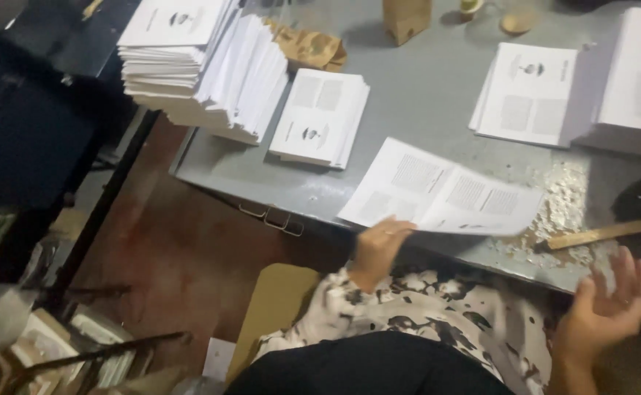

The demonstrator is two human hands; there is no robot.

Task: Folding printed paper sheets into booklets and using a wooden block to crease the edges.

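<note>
Holding the printed sheet (441, 194) by its near edge in my left hand (377, 247), over the surface (423, 95); my right hand (607, 309) hangs open, empty. Several finished stacks (203, 66) lie beyond the sheet, so I judge much is done.

Bare grey table (423, 102) lies open ahead of my hands. A tall paper stack (189, 66) blocks the far left, more stacked sheets (635, 80) the right, a wooden stick (602, 234) near my right hand (609, 311).

Print on printed sheet (441, 194) blurred, unreadable. Stack of sheets (639, 73) cut off right. Left hand (379, 245) fingertips hidden beneath sheet. Floor clutter (42, 336) smeared, unidentifiable.
</note>
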